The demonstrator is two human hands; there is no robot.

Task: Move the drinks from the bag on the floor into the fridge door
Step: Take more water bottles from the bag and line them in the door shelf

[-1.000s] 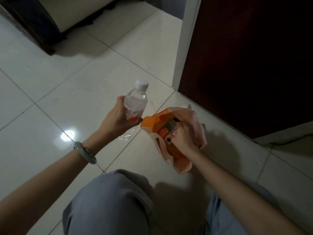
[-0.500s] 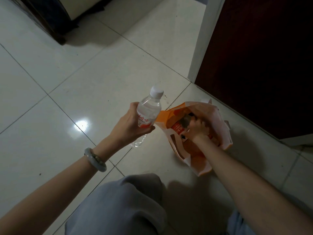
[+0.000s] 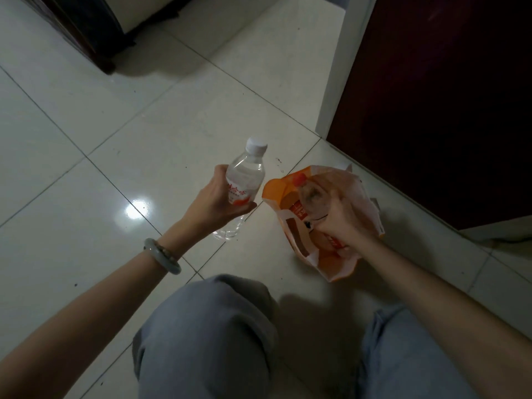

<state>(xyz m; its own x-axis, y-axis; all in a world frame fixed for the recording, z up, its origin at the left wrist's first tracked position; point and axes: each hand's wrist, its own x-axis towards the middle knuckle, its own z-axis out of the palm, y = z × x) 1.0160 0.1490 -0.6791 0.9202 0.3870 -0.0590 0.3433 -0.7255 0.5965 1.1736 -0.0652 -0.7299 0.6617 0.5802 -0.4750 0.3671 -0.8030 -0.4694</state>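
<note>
My left hand wraps a clear water bottle, parked aside so my right hand can work inside the orange bag on the floor, fingers curled round a red-capped bottle to lift it out

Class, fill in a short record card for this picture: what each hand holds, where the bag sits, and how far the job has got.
Left hand: grips a clear bottle with a white cap, upright, above the floor
Right hand: inside the bag, grips a red-capped bottle
Bag: orange, open, on the floor beside a dark red panel
Wrist: bracelet on the left
Stage: one bottle out, the second partly in the bag, neither placed yet
</note>
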